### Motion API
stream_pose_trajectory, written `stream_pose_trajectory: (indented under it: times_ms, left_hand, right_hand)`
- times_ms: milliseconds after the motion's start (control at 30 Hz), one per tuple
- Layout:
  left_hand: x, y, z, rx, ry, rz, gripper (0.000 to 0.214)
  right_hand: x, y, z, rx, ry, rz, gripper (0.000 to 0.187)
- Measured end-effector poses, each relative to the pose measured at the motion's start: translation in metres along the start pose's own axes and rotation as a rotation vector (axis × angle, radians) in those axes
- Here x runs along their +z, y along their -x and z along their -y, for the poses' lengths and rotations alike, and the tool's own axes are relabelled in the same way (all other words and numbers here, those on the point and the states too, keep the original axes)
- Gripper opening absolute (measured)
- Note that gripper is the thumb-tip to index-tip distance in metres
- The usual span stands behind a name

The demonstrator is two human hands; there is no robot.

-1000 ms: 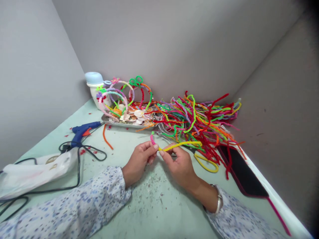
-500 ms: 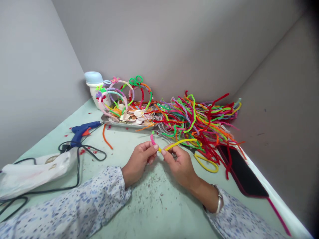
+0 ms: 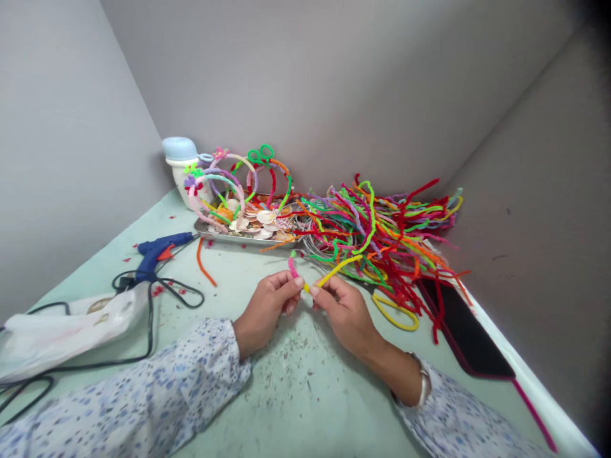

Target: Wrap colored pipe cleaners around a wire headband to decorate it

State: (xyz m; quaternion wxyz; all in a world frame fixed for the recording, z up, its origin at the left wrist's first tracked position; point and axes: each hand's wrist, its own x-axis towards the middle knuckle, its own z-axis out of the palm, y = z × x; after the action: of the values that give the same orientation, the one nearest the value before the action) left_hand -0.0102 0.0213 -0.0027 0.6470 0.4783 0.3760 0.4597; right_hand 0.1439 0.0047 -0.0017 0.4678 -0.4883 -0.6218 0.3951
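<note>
The free end of the yellow, fuzzy pipe-cleaner strand (image 3: 337,269) has swung farther and to the left since the earlier frame, and its visible free length is shorter. This suggests that more of it is being coiled in at the join. The right hand (image 3: 347,313) has tilted slightly with it, while the left hand (image 3: 273,298) keeps its place.

The strand is held between both hands, above the middle of the pale green worktop (image 3: 281,388). Its long axis slants from the near left, at the fingers, to the far right, where its tip points toward the heap of multicoloured pipe cleaners (image 3: 372,222). The right fingers pinch its near end; the left fingers pinch the slim pink fuzzy length with a green tip (image 3: 292,266), which points far and slightly left. The join is small and partly covered, so its winding is hard to judge.
</note>
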Motion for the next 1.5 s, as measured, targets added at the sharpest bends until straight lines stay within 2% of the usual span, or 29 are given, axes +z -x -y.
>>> stream_pose_trajectory:
  times_ms: [533,667,800,867,933,1100,1500]
  left_hand:
    - [0.0001,-0.0002,-0.0013,-0.016,0.007,0.000,0.028]
    - [-0.0005,-0.0010,-0.0013,-0.018,0.033,-0.029,0.027]
    - [-0.0008,-0.0019,-0.0015,-0.029,0.090,-0.046,0.026]
    - [-0.0011,-0.0022,-0.0009,-0.027,0.110,-0.046,0.026]
    - [-0.0013,-0.0022,0.0000,-0.027,0.121,-0.044,0.026]
    - [-0.0013,-0.0018,0.0009,-0.024,0.126,-0.048,0.027]
    - [-0.0009,-0.0017,-0.0008,-0.017,0.096,-0.037,0.027]
  right_hand:
    - [-0.0022,-0.0030,0.0019,0.007,-0.011,0.050,0.024]
    - [-0.0008,-0.0005,0.0009,-0.131,0.170,-0.080,0.022]
    - [-0.0014,0.0018,-0.0006,-0.437,0.401,-0.258,0.011]
    - [-0.0018,0.0027,-0.0005,-0.590,0.498,-0.285,0.009]
    - [-0.0018,0.0033,0.0001,-0.681,0.586,-0.270,0.007]
    - [-0.0013,0.0019,0.0001,-0.746,0.698,-0.247,0.002]
    - [-0.0015,-0.0012,-0.0015,-0.725,0.689,-0.267,0.003]
